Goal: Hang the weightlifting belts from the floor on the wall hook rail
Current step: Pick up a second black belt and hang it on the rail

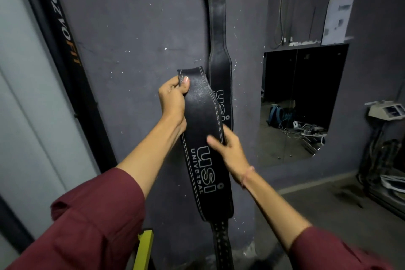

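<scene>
A black leather weightlifting belt (203, 120) with white stitching and "USI UNIVERSAL" lettering hangs from my hands in front of the dark grey wall. My left hand (173, 98) grips its folded upper edge, thumb on the front. My right hand (228, 149) pinches the belt's right edge at mid-height. The belt's narrow perforated tail (221, 241) dangles down to the bottom of the view. Behind it a second black belt (218, 35) hangs flat on the wall from a hook at the top edge; the hook rail itself is cut off by the frame.
A black upright frame (65, 50) with "FIT" lettering leans at the left. A mirror (298, 103) is set in the wall to the right, with a paper sheet (337, 19) above it. Equipment (385, 112) stands at the far right; a yellow piece (143, 247) pokes up at the bottom.
</scene>
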Demonstrator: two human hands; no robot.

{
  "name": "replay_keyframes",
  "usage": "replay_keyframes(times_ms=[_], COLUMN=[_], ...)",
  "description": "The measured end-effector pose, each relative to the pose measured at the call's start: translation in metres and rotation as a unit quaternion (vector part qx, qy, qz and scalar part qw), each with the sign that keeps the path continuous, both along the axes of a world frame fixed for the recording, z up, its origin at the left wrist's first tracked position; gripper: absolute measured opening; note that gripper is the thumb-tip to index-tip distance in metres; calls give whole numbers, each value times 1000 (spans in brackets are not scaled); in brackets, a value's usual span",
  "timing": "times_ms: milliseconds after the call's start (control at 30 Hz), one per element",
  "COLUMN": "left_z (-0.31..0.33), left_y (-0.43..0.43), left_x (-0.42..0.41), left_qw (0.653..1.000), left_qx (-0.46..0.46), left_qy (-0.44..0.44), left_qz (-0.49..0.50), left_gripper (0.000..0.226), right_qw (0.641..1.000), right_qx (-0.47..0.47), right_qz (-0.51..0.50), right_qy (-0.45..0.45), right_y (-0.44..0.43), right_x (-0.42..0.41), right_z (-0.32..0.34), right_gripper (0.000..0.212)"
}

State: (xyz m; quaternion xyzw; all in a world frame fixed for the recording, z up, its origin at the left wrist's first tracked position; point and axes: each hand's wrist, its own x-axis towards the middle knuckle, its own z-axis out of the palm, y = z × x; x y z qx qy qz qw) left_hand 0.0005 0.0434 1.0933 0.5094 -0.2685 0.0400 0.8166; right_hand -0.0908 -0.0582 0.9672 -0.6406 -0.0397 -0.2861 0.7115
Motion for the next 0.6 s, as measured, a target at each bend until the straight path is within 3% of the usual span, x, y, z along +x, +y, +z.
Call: replay_keyframes(times_ms=[100, 200, 267, 433, 533, 600], left_z=[11, 20, 24, 22, 20, 19], left_y=[3, 0, -2, -9, -13, -15], left_x=[5, 9, 10, 5, -1, 0], left_qw=[1000, 1000, 1000, 999, 999, 999], left_qx=[0, 3, 3, 17, 5, 2], left_qy=[0, -9, -16, -41, -35, -27], left_qz=[-1, -8, -12, -27, -30, -28], left_gripper=[13, 12, 13, 15, 18, 20], right_qw=[990, 971, 975, 998, 997, 993], right_qx=[3, -26, -28, 35, 47, 34], right_qz=[46, 38, 23, 22, 30, 44], right_qy=[132, 233, 221, 56, 49, 105], right_y=[2, 2, 0, 6, 6, 4], right_x=[-29, -42, -31, -8, -15, -25], right_z=[-107, -155, -130, -17, -36, -77], right_gripper=[34, 27, 29, 28, 34, 35])
